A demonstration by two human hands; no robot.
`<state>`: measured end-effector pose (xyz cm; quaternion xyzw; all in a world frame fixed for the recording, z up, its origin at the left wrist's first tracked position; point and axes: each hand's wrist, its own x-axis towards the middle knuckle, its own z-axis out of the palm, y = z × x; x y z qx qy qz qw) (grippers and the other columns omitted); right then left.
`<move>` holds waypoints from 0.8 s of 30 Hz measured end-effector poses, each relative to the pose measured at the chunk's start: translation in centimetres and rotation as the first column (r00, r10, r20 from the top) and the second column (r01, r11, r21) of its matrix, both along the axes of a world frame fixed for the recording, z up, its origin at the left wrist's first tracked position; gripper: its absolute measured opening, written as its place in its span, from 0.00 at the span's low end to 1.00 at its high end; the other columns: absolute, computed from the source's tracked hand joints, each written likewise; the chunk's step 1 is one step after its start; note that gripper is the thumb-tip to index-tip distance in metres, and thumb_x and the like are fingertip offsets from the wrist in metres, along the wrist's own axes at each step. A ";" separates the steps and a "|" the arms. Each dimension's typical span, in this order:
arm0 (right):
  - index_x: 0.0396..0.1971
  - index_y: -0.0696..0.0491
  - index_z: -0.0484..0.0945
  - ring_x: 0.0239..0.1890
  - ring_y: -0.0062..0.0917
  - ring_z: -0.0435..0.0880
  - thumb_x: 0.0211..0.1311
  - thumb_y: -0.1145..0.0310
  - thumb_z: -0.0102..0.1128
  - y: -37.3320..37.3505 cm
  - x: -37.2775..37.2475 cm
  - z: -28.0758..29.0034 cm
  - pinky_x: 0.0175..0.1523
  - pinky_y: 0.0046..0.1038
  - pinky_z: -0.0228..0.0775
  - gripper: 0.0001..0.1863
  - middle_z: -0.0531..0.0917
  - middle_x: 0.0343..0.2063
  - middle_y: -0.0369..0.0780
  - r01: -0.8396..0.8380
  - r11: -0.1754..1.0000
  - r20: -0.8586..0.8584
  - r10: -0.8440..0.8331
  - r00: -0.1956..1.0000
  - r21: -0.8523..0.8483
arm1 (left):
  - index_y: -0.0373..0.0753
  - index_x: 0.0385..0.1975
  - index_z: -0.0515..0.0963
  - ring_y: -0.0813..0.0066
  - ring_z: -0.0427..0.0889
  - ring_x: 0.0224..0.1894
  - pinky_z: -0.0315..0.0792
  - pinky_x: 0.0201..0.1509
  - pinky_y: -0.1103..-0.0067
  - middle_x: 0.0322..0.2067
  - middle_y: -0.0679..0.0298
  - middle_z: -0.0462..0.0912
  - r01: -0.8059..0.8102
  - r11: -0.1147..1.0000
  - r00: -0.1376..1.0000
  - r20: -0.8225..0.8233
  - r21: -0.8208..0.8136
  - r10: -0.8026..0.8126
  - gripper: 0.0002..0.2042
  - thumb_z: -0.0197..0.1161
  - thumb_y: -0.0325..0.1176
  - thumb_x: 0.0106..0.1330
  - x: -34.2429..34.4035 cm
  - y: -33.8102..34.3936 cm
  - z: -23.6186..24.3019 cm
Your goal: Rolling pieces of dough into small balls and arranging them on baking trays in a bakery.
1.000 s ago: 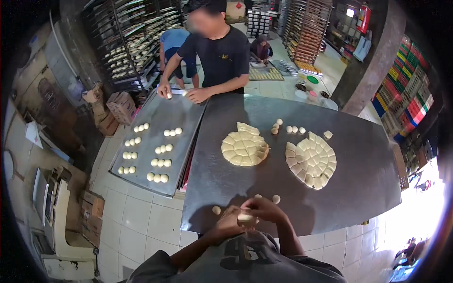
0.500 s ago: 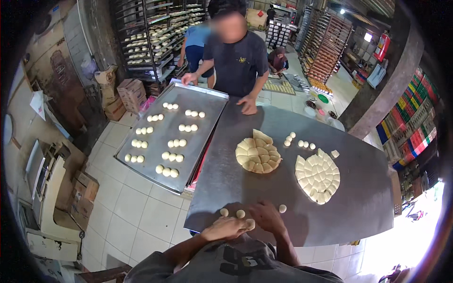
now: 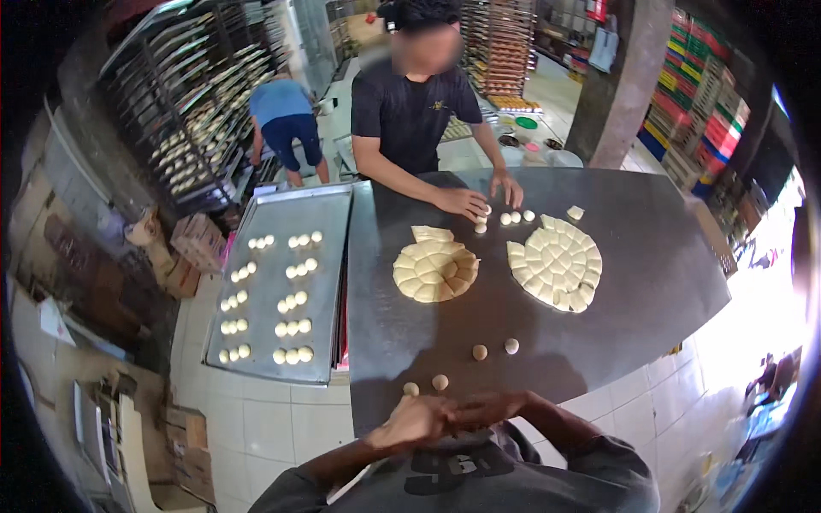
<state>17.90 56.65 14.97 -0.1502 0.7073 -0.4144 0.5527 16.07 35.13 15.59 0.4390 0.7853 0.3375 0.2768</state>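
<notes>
My left hand (image 3: 416,423) and my right hand (image 3: 489,409) meet at the near edge of the metal table, fingers closed together and overlapping. Whatever lies between them is hidden. Just beyond my left hand sit two small dough balls, one pale ball (image 3: 410,389) and another ball (image 3: 440,382). Farther right, a tan dough ball (image 3: 480,351) rests beside a paler dough ball (image 3: 511,345). In the middle of the table lie two flat rounds of dough cut into pieces, a left round (image 3: 436,270) and a larger right round (image 3: 558,262).
Across the table a person's hands (image 3: 462,203) touch small dough balls near a short row of dough balls (image 3: 516,217). A metal tray (image 3: 262,295) bearing rows of dough balls adjoins the table's left side. Behind it, someone bends beside a tray rack (image 3: 192,103).
My right hand has come left to meet my left hand, exposing the tan ball. The person opposite has moved both hands onto the far dough balls. My view has turned.
</notes>
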 end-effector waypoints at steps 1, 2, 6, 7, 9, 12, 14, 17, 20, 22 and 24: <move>0.54 0.55 0.74 0.43 0.36 0.79 0.74 0.51 0.44 1.2 0.4 -0.5 0.50 0.37 0.69 0.24 0.81 0.50 0.40 -0.177 0.981 0.007 0.178 0.984 -0.073 | 0.44 0.29 0.81 0.61 0.79 0.30 0.66 0.34 0.70 0.25 0.64 0.81 0.037 0.993 0.991 0.125 0.116 -0.052 0.15 0.57 0.49 0.65 0.2 -0.4 2.7; 0.56 0.54 0.73 0.43 0.32 0.79 0.74 0.52 0.44 2.5 1.0 -1.0 0.49 0.33 0.69 0.23 0.81 0.50 0.38 -0.219 0.952 -0.289 0.152 0.945 -0.214 | 0.43 0.30 0.82 0.62 0.78 0.30 0.66 0.34 0.72 0.25 0.64 0.81 0.105 0.991 0.992 0.062 0.080 -0.111 0.13 0.57 0.45 0.66 0.0 -0.3 4.7; 0.55 0.55 0.74 0.42 0.30 0.78 0.73 0.61 0.46 8.7 4.7 -7.6 0.47 0.31 0.69 0.19 0.80 0.47 0.41 0.420 0.770 -0.315 -0.598 0.737 -0.480 | 0.40 0.32 0.81 0.62 0.77 0.29 0.68 0.34 0.74 0.28 0.63 0.80 -0.097 0.986 0.915 -0.401 -0.137 0.034 0.09 0.57 0.36 0.66 -2.4 -3.4 0.4; 0.54 0.56 0.75 0.41 0.31 0.78 0.71 0.64 0.48 10.5 5.3 -10.0 0.47 0.31 0.69 0.17 0.79 0.46 0.44 0.710 0.521 -0.175 -0.846 0.504 -0.474 | 0.41 0.37 0.81 0.61 0.77 0.30 0.68 0.34 0.74 0.30 0.60 0.80 -0.241 0.968 0.921 -0.297 0.076 0.253 0.10 0.57 0.38 0.67 -4.2 -5.0 -2.9; 0.53 0.57 0.76 0.40 0.32 0.77 0.70 0.68 0.49 10.1 5.9 -14.1 0.46 0.31 0.69 0.16 0.79 0.44 0.46 0.892 0.191 -0.055 -0.981 0.185 -0.409 | 0.42 0.42 0.82 0.60 0.77 0.30 0.69 0.34 0.75 0.32 0.58 0.79 -0.393 0.879 0.888 -0.139 0.270 0.439 0.12 0.58 0.40 0.67 -7.2 -6.5 -11.1; 0.55 0.60 0.72 0.35 0.33 0.74 0.68 0.67 0.52 6.4 9.9 -19.2 0.42 0.32 0.68 0.19 0.76 0.40 0.45 0.921 0.328 -0.891 -0.453 -0.043 -0.212 | 0.40 0.60 0.71 0.55 0.74 0.35 0.68 0.38 0.70 0.38 0.51 0.75 -0.377 0.910 0.648 -0.653 0.172 0.392 0.24 0.57 0.39 0.65 -8.2 -7.9 -18.9; 0.58 0.61 0.69 0.34 0.34 0.73 0.67 0.67 0.53 7.5 13.4 -21.0 0.41 0.34 0.67 0.22 0.75 0.39 0.46 0.888 0.459 -0.976 -0.202 0.084 -0.019 | 0.38 0.65 0.66 0.54 0.73 0.37 0.68 0.40 0.68 0.39 0.50 0.74 -0.354 0.935 0.542 -0.819 -0.019 0.189 0.27 0.56 0.38 0.65 -9.5 -8.8 -19.4; 0.64 0.55 0.64 0.41 0.42 0.71 0.62 0.68 0.52 10.9 12.5 -20.8 0.45 0.38 0.65 0.29 0.71 0.40 0.50 0.994 0.017 -0.986 0.132 0.104 0.107 | 0.37 0.63 0.67 0.52 0.72 0.37 0.67 0.42 0.65 0.40 0.51 0.74 -0.548 0.803 0.342 -0.813 0.235 0.471 0.26 0.55 0.38 0.66 -14.4 -7.0 -19.5; 0.56 0.56 0.68 0.40 0.43 0.72 0.61 0.67 0.53 13.7 4.9 -18.6 0.46 0.41 0.65 0.23 0.73 0.38 0.49 0.990 -0.093 -0.970 -0.207 -0.126 -0.109 | 0.36 0.54 0.72 0.54 0.75 0.35 0.69 0.42 0.64 0.35 0.54 0.76 -0.729 0.568 0.380 -0.466 0.381 0.799 0.21 0.58 0.40 0.65 -17.4 -1.4 -19.6; 0.46 0.56 0.70 0.39 0.43 0.73 0.60 0.67 0.54 12.3 3.9 -19.2 0.46 0.43 0.64 0.15 0.75 0.37 0.46 0.958 -0.164 -0.869 -0.406 -0.282 -0.235 | 0.34 0.48 0.73 0.53 0.76 0.36 0.70 0.40 0.63 0.34 0.54 0.77 -0.743 0.538 0.475 -0.253 0.398 0.843 0.17 0.59 0.37 0.64 -14.9 0.8 -19.9; 0.41 0.54 0.71 0.39 0.42 0.74 0.59 0.68 0.54 10.7 7.3 -21.7 0.47 0.43 0.65 0.11 0.77 0.38 0.44 0.983 -0.014 -0.953 -0.243 -0.182 -0.184 | 0.34 0.45 0.74 0.53 0.76 0.37 0.71 0.39 0.63 0.34 0.53 0.76 -0.696 0.528 0.490 -0.217 0.487 0.844 0.14 0.59 0.35 0.63 -11.4 0.7 -20.8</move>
